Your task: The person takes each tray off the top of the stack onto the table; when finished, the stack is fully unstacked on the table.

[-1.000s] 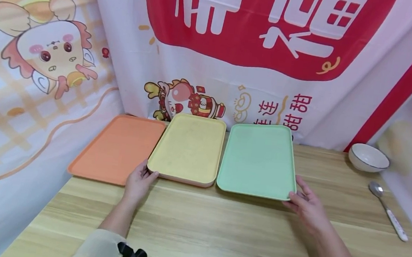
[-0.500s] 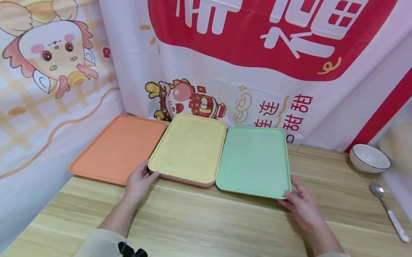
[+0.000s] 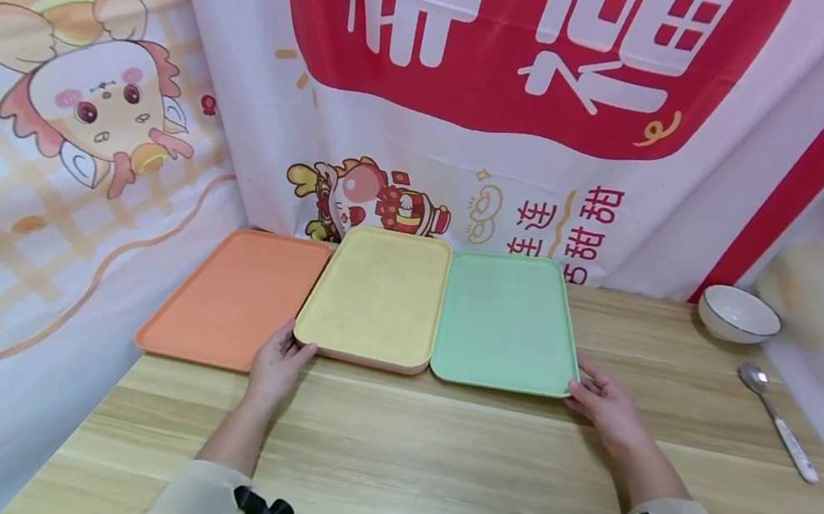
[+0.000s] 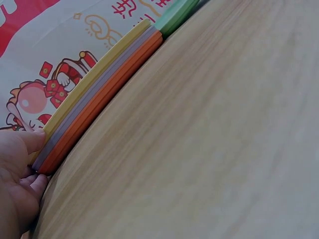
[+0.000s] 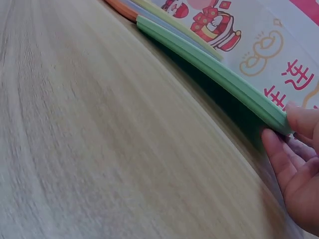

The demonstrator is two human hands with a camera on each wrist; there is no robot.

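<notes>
A yellow tray (image 3: 374,295) tops a stack, with a greyish-purple tray (image 4: 94,102) and an orange tray (image 4: 107,97) under it in the left wrist view. My left hand (image 3: 278,364) grips this stack at its near left corner, thumb on the upper rim. Right beside the stack lies a green tray (image 3: 506,321), its left edge touching or nearly touching the yellow one. My right hand (image 3: 603,403) pinches the green tray's near right corner. In the right wrist view that corner is raised off the table, with a dark gap beneath; the left end sits lower.
Another orange tray (image 3: 238,297) lies left of the stack. A white bowl (image 3: 737,316) and a spoon (image 3: 777,423) with a white handle are at the right of the wooden table (image 3: 406,457). Printed cloth (image 3: 396,121) hangs behind.
The green tray has shifted left and lower, closing the gap to the stack, with my right hand moving along on its corner. My left hand stays on the stack.
</notes>
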